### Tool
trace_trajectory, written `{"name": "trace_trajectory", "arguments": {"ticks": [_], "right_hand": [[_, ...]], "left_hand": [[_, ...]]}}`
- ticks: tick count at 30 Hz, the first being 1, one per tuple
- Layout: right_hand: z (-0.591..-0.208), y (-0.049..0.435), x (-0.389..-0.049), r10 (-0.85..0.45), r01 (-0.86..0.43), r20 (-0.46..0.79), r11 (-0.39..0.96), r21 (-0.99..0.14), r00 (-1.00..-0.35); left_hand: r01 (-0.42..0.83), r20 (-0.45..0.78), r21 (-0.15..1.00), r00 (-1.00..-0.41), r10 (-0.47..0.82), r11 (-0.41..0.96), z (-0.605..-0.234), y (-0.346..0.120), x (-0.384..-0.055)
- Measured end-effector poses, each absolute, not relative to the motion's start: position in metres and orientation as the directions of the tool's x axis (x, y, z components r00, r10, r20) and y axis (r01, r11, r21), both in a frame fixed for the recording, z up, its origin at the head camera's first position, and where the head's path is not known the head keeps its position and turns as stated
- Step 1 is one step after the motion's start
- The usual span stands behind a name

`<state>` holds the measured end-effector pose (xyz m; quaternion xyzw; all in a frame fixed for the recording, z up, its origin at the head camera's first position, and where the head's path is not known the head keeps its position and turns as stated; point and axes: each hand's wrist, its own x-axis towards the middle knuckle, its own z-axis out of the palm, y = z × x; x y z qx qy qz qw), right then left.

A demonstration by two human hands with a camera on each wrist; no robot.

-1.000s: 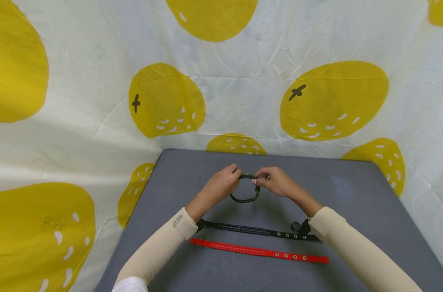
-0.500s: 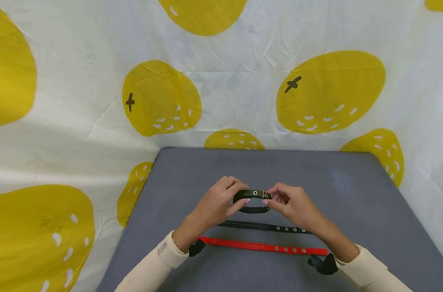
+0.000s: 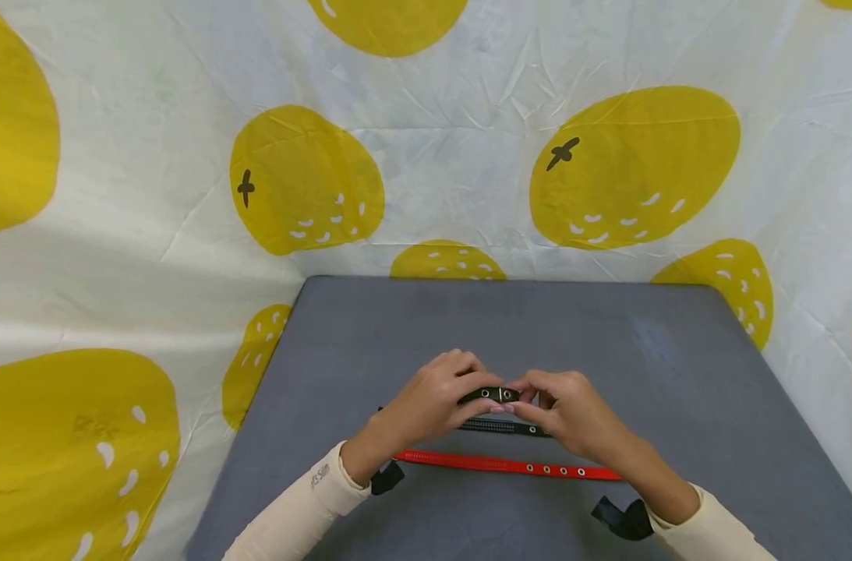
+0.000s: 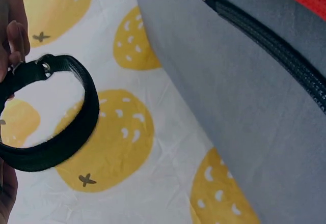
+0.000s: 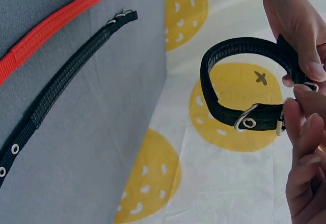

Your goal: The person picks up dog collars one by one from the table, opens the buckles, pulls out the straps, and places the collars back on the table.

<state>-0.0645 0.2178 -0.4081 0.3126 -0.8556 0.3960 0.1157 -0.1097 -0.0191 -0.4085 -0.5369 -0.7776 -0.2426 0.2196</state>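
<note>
"Where is the dark collar (image 3: 492,395)?"

"Looped and held up over the grey table (image 3: 482,327), between both hands: the left hand (image 3: 436,396) pinches it at nine o'clock, the right hand (image 3: 569,405) at three."

"How might the buckle (image 5: 279,127) best be handled?"

"Probably with the left steadying the collar while the right works gently beside the metal, keeping everything untwisted."

"And beyond?"

"Towards six o'clock, a black strap (image 3: 492,426), then a red strap (image 3: 468,462), lie flat; fruit-patterned cloth (image 3: 461,187) hangs at twelve."
</note>
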Motion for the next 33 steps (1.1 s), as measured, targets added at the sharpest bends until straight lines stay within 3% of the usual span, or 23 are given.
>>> {"name": "trace_trajectory", "arguments": {"ticks": [13,20,33], "right_hand": [[-0.41,0.224,-0.068,-0.489,-0.611,0.396,0.434,-0.663,-0.777],[-0.407,0.226,-0.068,-0.504,-0.58,0.386,0.313,-0.752,-0.772],[-0.406,0.233,-0.07,-0.581,-0.401,0.281,0.086,-0.912,-0.764]], "left_hand": [[0.943,0.573,0.118,-0.321,0.754,0.311,-0.406,-0.018,-0.112],[0.933,0.563,0.193,-0.358,0.745,0.303,-0.405,-0.019,-0.111],[0.925,0.577,0.319,-0.362,0.733,0.206,-0.403,-0.02,-0.111]]}}
